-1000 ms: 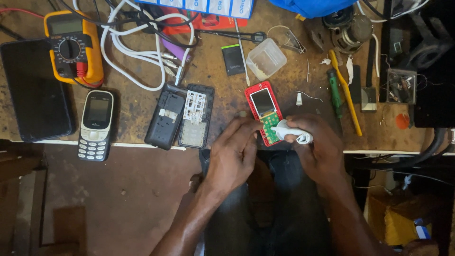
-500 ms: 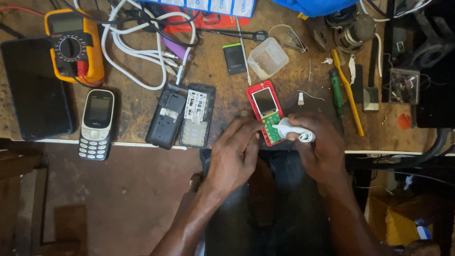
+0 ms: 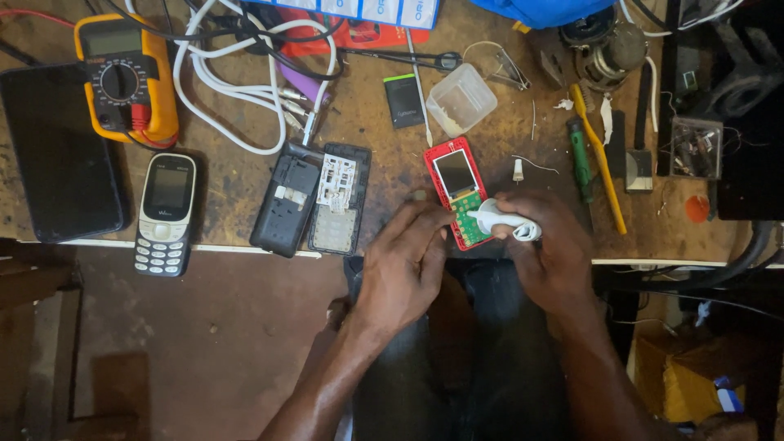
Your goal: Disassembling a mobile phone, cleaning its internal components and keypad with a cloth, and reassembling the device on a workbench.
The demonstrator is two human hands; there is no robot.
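Right at the near edge of the worktop (image 3: 245, 188) lies an opened red phone (image 3: 454, 192), its front off so the small screen and green circuit board show. It looks light, stiff and fragile, and the bare board would not take pressure well; the safer hold is probably on the red plastic sides. The left hand (image 3: 404, 265) rests its fingertips against the phone's near-left edge, steadying it rather than closing round it. The right hand (image 3: 543, 245) is clenched around a soft white wad of cloth or tissue (image 3: 506, 220), pressed on the board. Left of them sit a dark phone shell (image 3: 286, 204) and back cover (image 3: 339, 200), both hard moulded plastic, then a grey keypad phone (image 3: 166, 212) overhanging the edge. Farther off are a yellow multimeter (image 3: 126, 73), looped white cables (image 3: 237, 82) and a clear plastic tub (image 3: 461, 100).
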